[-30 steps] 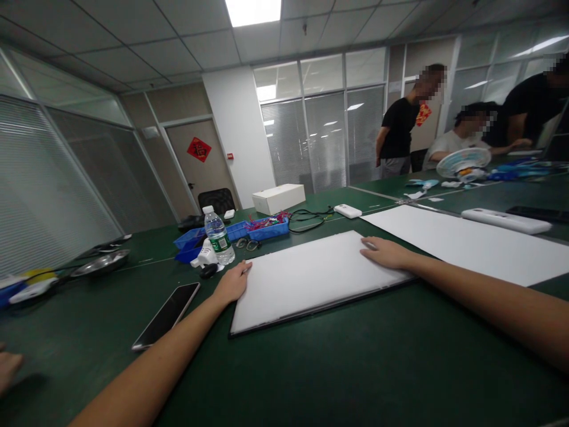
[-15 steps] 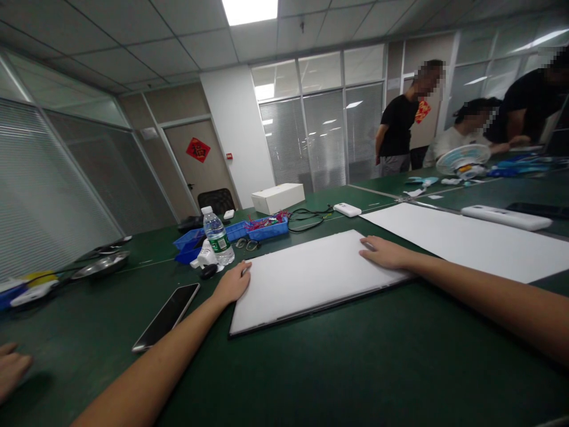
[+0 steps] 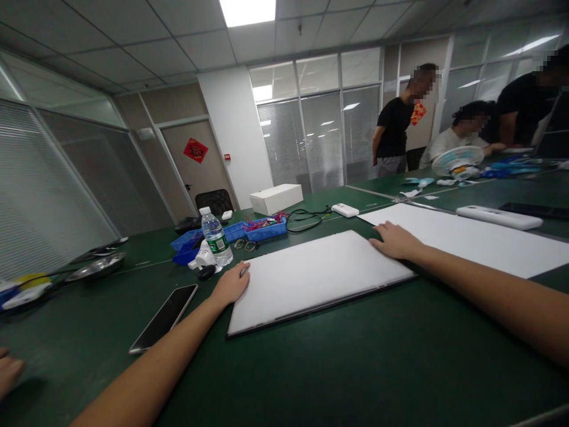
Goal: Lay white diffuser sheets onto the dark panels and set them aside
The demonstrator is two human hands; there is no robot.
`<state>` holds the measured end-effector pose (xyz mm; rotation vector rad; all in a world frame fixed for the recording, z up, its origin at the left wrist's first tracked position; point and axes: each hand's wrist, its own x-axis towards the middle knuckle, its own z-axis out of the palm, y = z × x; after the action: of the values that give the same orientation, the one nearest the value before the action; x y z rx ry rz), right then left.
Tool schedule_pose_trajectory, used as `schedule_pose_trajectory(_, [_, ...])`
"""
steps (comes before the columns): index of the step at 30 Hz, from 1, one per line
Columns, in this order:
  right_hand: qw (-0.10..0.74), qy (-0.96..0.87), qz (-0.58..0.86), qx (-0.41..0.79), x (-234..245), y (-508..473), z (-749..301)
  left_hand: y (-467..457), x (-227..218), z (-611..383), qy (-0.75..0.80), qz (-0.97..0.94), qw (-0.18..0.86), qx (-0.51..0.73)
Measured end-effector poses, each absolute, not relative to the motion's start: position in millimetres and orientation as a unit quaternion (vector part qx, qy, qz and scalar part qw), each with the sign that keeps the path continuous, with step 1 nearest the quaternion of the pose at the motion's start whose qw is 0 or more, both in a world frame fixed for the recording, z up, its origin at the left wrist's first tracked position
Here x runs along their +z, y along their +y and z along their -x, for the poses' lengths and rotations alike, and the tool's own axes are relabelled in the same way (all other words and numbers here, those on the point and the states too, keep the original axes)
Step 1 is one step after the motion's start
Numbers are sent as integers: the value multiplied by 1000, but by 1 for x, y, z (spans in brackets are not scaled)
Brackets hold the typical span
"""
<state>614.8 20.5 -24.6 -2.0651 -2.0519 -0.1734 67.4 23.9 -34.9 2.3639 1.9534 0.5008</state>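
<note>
Shows a white panel (image 3: 315,281) with a dark rim, lying flat on the green worktop (image 3: 355,367) straight ahead, between the two hands. Rests the left hand (image 3: 231,283) on the panel's left edge near the far corner, with fingers bent; cannot tell a pinch from a mere touch, with the underside out of sight. Has the right hand (image 3: 395,240) at the panel's right edge, loosely spread and grasping nothing visible; cannot tell light contact with the rim from a narrow gap. Places a large white sheet (image 3: 475,243) to the right, partly behind the right hand and forearm. Includes a dark-screened smartphone (image 3: 163,320) to the left, near the left forearm (image 3: 155,362). Beyond the left hand, shows a small black object (image 3: 207,272), an upright clear water bottle (image 3: 216,240) with a green label, spectacles (image 3: 246,245) and a blue tray (image 3: 272,231) of reddish wires (image 3: 267,222). Farther back, carries a white box (image 3: 276,200). At the left border, includes part of another person's hand (image 3: 9,372); at the back right, shows a standing person in a black T-shirt (image 3: 392,133).
</note>
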Motion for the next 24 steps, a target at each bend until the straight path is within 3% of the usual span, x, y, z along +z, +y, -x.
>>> schedule_pose_trajectory(6, [59, -604, 792, -59, -26, 22, -661, 25, -37, -62, 623, -768, 6, 151])
schedule_pose_trajectory(13, [10, -611, 791, -32, -25, 22, -653, 25, -38, -63, 622, -767, 11, 159])
schedule_pose_trajectory(24, [50, -672, 732, -100, -5, -1, -614, 24, -37, -66, 623, -764, 17, 166])
